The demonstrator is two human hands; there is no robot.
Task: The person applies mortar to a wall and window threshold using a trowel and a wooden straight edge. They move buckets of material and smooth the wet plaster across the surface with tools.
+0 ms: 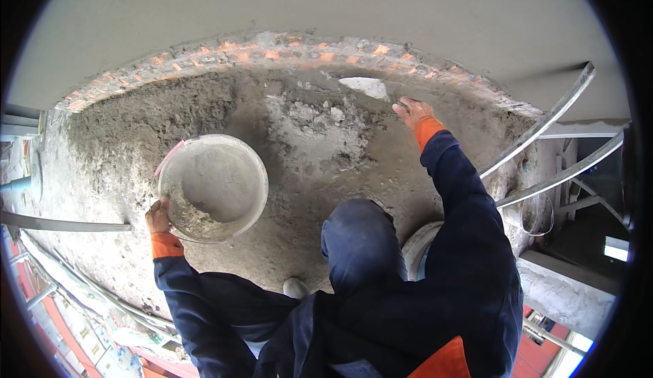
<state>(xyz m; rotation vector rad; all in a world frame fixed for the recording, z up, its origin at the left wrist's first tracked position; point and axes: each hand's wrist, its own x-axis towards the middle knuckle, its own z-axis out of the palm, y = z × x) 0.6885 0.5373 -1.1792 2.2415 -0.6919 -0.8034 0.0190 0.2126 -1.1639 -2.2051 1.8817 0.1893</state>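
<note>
My left hand (158, 216) is closed on the rim of a round, mortar-crusted bucket (262, 184) on the left. Grey mortar (194, 215) clings to the bucket's inside, thickest near my hand. My right hand (411, 112) reaches forward toward the foot of the wall, its fingers closed round a trowel whose handle is mostly hidden. The pale trowel blade (366, 87) points left, low over the ground by the brick strip. Close to the blade lies a patch of grey, crumbly mortar (320, 123).
Beneath the grey plastered wall (326, 4) runs a strip of bare brick (272, 54). A second bucket (416, 245) stands by my right knee, partly hidden. Long straightedge-like bars (544, 123) lean at the right; another bar (68, 223) juts in from the left. Buildings show far below at lower left.
</note>
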